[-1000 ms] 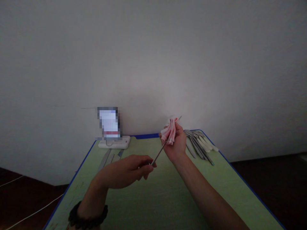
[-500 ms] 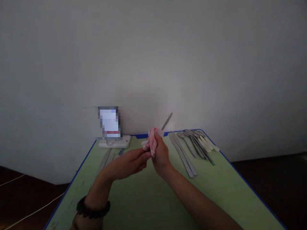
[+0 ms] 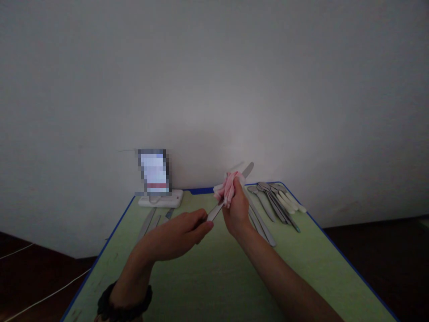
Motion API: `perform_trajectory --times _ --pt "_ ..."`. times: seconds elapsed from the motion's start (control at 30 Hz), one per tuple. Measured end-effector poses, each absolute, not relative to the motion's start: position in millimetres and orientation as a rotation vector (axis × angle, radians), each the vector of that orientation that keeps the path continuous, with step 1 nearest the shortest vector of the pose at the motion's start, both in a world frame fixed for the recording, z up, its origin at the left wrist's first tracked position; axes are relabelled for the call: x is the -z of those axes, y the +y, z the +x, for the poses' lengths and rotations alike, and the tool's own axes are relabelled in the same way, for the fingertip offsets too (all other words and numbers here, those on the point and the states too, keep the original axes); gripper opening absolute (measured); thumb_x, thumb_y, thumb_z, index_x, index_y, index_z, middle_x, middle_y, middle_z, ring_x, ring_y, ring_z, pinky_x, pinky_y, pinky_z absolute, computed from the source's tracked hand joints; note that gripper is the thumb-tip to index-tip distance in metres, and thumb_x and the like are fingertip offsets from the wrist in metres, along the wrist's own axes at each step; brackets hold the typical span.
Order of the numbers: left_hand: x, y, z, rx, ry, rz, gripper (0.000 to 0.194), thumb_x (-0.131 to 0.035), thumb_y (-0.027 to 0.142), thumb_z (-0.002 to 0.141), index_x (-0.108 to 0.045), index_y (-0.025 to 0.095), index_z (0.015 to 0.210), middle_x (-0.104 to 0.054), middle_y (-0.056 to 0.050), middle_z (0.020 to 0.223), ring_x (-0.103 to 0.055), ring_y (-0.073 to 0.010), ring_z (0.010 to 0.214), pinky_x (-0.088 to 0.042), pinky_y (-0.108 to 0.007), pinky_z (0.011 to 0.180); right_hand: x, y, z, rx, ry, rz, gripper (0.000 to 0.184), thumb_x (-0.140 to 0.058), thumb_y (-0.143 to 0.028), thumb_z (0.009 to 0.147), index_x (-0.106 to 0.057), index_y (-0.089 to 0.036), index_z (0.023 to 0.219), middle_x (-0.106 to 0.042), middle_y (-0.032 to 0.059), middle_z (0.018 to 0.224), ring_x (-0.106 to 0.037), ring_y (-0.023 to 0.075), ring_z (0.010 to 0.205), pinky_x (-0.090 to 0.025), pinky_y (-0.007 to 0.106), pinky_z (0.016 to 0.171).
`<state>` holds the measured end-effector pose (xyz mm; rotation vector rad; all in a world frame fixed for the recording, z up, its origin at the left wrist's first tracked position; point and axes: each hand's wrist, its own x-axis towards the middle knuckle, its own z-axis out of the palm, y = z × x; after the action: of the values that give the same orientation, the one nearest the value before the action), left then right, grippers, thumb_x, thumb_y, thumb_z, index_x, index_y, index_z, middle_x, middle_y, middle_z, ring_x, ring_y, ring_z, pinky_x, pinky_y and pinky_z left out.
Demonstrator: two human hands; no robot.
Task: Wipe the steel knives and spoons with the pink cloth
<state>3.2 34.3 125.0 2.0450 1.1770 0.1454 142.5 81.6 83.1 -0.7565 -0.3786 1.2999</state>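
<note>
A silver table knife (image 3: 215, 211) slants up and away over the middle of the table. My left hand (image 3: 182, 235) is closed around its near end. Wrapped about the knife's middle is a pink and white cloth (image 3: 229, 188), which my right hand (image 3: 237, 208) grips. The rounded far end of the knife sticks out beyond the cloth. Under and beside my right hand lie long table knives (image 3: 264, 228), partly hidden by the hand and wrist. More knives (image 3: 146, 223) lie to the left, partly behind my left hand.
Spoons and other cutlery (image 3: 276, 203), several with pale handles, lie heaped at the table's back right. A lit phone (image 3: 154, 172), blurred out, stands on a white base (image 3: 161, 199) at the back left. The green table (image 3: 208, 286) has a blue edge and meets a grey wall.
My right hand and the cloth have shifted right and slightly up along the knife. More of the knife now shows between my two hands. My left hand stays near its earlier place.
</note>
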Motion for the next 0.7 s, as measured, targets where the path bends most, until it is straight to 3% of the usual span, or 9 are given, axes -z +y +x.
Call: perform_trajectory --times 0.13,0.27,0.43,0.7 --pt "-122.3 35.9 12.3 -0.223 1.256 2.048 0.032 -0.029 0.046 0.094 -0.044 0.021 0.080 -0.053 0.001 0.074 -0.052 -0.0155 0.068 -0.041 -0.028 0.063 -76.1 77.1 136.1 -1.293 -0.455 -0.815 0.036 -0.052 -0.052 0.084 -0.066 -0.019 0.085 -0.057 -0.0042 0.053 -0.050 0.0122 0.047 -0.042 0.024 0.048" --pt "-117.2 38.3 19.3 -0.247 1.308 2.041 0.035 -0.025 0.048 0.095 -0.047 0.021 0.094 -0.059 -0.003 0.081 -0.057 -0.0189 0.074 -0.041 -0.030 0.066 -71.3 73.7 130.5 -1.278 -0.511 -0.804 0.035 -0.058 -0.051 0.081 -0.068 -0.020 0.091 -0.068 -0.0003 0.075 -0.060 0.0126 0.067 -0.047 0.023 0.062" --pt "-116.6 34.7 15.0 -0.164 1.354 2.094 0.034 -0.024 0.046 0.095 -0.045 0.022 0.086 -0.056 0.000 0.072 -0.055 -0.0180 0.064 -0.039 -0.029 0.061 -79.1 79.8 139.8 -1.333 -0.497 -0.796 0.038 -0.054 -0.055 0.082 -0.067 -0.019 0.084 -0.057 -0.0045 0.053 -0.050 0.0117 0.047 -0.045 0.025 0.052" --pt "-124.0 29.3 6.0 -0.114 1.329 2.112 0.036 -0.025 0.047 0.095 -0.046 0.022 0.080 -0.052 0.001 0.070 -0.050 -0.0171 0.063 -0.039 -0.030 0.064 -90.7 95.4 167.6 -1.284 -0.409 -0.692 0.031 -0.050 -0.048 0.088 -0.064 -0.020 0.091 -0.054 -0.0073 0.049 -0.046 0.0094 0.041 -0.041 0.021 0.046"
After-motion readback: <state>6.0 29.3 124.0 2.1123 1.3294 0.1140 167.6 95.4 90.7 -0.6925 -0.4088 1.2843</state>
